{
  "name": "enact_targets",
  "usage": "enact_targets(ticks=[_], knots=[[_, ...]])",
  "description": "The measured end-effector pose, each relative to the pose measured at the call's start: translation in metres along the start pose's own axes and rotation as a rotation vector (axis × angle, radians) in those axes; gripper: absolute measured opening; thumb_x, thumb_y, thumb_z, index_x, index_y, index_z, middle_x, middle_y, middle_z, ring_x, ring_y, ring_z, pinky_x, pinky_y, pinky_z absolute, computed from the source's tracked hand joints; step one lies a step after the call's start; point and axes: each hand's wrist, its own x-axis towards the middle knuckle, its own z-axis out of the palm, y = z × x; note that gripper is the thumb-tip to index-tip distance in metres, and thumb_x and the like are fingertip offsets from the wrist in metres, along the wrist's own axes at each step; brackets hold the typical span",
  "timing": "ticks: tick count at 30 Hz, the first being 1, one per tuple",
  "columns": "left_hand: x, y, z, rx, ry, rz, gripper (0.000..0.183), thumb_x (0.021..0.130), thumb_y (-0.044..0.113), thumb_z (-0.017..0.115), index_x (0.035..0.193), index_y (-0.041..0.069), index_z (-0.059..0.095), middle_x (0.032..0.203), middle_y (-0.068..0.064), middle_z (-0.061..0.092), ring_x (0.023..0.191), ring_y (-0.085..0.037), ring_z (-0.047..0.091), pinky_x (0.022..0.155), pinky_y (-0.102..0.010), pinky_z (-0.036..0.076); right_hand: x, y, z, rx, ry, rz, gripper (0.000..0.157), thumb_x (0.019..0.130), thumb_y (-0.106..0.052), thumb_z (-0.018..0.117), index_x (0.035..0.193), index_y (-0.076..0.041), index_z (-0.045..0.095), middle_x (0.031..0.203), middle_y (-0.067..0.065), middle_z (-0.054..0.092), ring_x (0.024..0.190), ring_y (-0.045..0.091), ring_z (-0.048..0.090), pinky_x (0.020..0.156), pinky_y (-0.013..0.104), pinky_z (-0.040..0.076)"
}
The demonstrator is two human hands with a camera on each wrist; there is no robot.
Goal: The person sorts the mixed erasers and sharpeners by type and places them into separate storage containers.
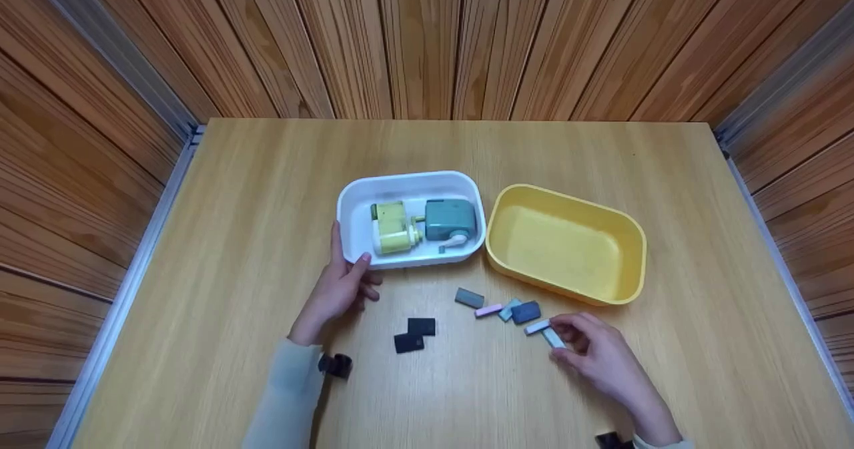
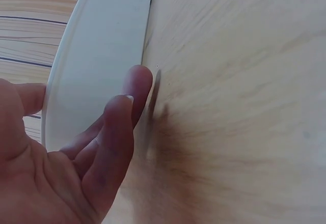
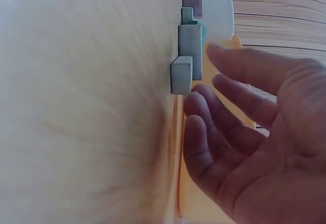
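Holding white tub (image 1: 413,185), smooth, round-cornered, left grip (image 1: 339,285) at rim

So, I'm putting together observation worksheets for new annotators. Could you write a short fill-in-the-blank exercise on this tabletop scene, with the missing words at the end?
1. The person's ____ hand touches the white bin.
2. The white bin contains ____ pencil sharpeners.
3. In the head view, the bin just right of the white one is ____.
4. Two ____ blocks lie apart from the other blocks.

Missing words: left; two; yellow; black.
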Motion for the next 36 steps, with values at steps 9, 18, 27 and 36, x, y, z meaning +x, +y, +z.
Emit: enact_targets(ticks=[9,18,27,36], knots=[[0.001,-0.001,-0.001,-0.014,-0.012,-0.002,0.080,0.106,0.038,0.047,0.151,0.053,-0.017,0.099,-0.019,0.066,0.077,-0.034,0.069,0.059,-0.038,0.056,0.010,0.002,0.001,0.039,-0.061,0.034,0.042,0.077,-0.002,0.084,0.115,-0.008,0.068,0.092,-0.001,0.064,0.082,0.015,0.058,0.068,0.026,0.050],[0.001,-0.003,0.000,-0.022,-0.010,0.013,0.079,0.106,0.037,0.047,0.152,0.052,-0.016,0.099,-0.021,0.065,0.077,-0.036,0.068,0.058,-0.037,0.056,0.011,0.002,0.002,0.052,-0.067,0.030,0.045,0.076,0.008,0.079,0.118,-0.006,0.066,0.092,0.000,0.063,0.082,0.015,0.058,0.070,0.026,0.051],[0.001,0.001,-0.001,-0.021,-0.007,0.000,0.081,0.106,0.036,0.048,0.152,0.051,-0.017,0.098,-0.019,0.066,0.076,-0.035,0.069,0.056,-0.036,0.055,0.008,0.002,0.002,0.048,-0.021,0.006,0.040,0.076,0.009,0.076,0.114,-0.003,0.070,0.089,-0.002,0.063,0.080,0.014,0.059,0.068,0.024,0.051],[0.000,0.001,0.000,-0.033,-0.015,-0.028,0.079,0.106,0.035,0.046,0.150,0.055,-0.017,0.100,-0.019,0.065,0.077,-0.035,0.068,0.058,-0.037,0.055,0.004,0.000,-0.003,0.039,0.005,-0.013,0.033,0.076,0.009,0.078,0.106,-0.004,0.075,0.087,-0.003,0.062,0.076,0.011,0.058,0.064,0.023,0.050]])
